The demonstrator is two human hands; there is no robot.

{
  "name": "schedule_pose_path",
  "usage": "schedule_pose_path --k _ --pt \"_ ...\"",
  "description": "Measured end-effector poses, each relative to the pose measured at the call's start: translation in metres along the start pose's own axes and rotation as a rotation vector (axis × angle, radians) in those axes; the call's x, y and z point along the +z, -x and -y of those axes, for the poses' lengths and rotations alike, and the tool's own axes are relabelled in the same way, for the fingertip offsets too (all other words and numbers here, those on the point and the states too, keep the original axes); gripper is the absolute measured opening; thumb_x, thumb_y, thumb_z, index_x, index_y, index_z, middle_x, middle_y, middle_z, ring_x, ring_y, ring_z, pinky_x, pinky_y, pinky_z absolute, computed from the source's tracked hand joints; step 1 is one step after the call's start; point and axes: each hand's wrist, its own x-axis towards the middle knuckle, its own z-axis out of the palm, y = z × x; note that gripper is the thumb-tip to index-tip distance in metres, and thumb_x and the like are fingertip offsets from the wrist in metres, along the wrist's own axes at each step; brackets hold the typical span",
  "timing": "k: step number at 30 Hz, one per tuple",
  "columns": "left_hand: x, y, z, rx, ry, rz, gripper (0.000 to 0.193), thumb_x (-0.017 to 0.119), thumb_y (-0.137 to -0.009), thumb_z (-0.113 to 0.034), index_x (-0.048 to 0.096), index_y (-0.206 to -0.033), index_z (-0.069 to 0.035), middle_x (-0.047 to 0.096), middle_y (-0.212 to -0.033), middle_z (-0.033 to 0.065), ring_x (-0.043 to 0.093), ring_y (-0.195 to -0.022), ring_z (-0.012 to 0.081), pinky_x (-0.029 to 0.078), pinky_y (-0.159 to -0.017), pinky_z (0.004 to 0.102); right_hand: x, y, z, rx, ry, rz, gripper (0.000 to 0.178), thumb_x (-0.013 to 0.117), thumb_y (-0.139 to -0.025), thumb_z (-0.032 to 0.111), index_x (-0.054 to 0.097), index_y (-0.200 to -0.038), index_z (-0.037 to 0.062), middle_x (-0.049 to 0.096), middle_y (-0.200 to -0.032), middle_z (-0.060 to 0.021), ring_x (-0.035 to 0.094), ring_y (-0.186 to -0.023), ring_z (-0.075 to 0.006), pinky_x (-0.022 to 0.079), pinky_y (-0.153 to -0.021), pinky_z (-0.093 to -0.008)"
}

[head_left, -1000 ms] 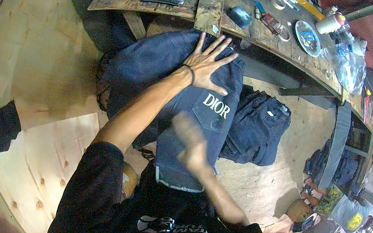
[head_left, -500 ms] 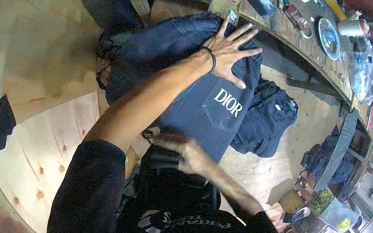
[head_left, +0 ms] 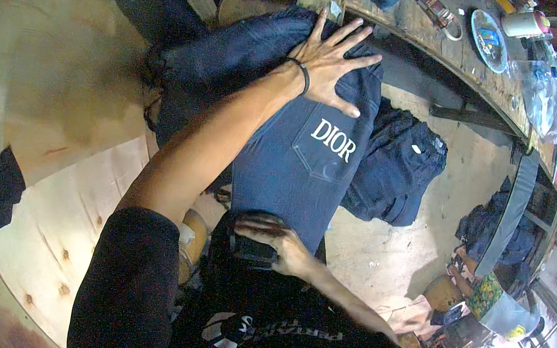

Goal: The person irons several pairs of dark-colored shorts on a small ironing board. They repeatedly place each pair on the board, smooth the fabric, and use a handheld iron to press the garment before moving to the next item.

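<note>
Dark blue denim jeans (head_left: 275, 192) lie stretched out in front of me, with a back pocket bearing white lettering. My left hand (head_left: 332, 66) rests on their upper part, palm down and fingers spread wide, a dark band around the wrist. Close to my body, my right hand (head_left: 275, 243) lies across the near end of the denim, its fingers stretched out toward the left. Those fingers are partly in shadow. Just below them is a black, block-like thing that I cannot make out. More bunched denim extends to the left under my left forearm.
Another folded dark denim garment (head_left: 404, 165) lies to the right on a pale board. Beyond, a worn wooden table (head_left: 416, 39) carries a plate of small items (head_left: 489, 40), a thread cone (head_left: 524, 23) and a plastic bag (head_left: 542, 95). A grey strip (head_left: 508, 218) hangs at its right.
My right hand has moved slightly, and its earlier blurred fingers now lie flatter on the denim's near end. My left hand stays spread on the jeans; the whole view has shifted a little.
</note>
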Motion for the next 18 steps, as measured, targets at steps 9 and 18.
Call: schedule_pose_path --k 9,18 --pt "-0.028 0.007 -0.034 0.022 -0.200 -0.014 0.103 0.068 -0.081 -0.084 0.039 -0.169 -0.038 0.020 -0.181 0.0166 0.012 -0.168 0.0379 0.004 -0.121 0.0865 0.072 0.047 0.008 0.040 0.037 -0.241 0.087 0.084 -0.080 0.012 0.051 -0.160 0.0069 0.047 -0.170 -0.0148 0.047 -0.155 -0.0345 0.035 -0.130 -0.0487" --pt "-0.014 0.072 -0.038 -0.091 0.050 -0.029 0.097 0.063 -0.084 -0.086 0.040 -0.167 -0.042 0.022 -0.181 0.0119 0.016 -0.167 0.0394 0.002 -0.125 0.0814 -0.016 0.018 -0.007 -0.033 0.181 -0.165 0.083 0.078 -0.075 0.013 0.058 -0.154 0.0025 0.053 -0.164 -0.0194 0.048 -0.154 -0.0380 0.035 -0.130 -0.0524"
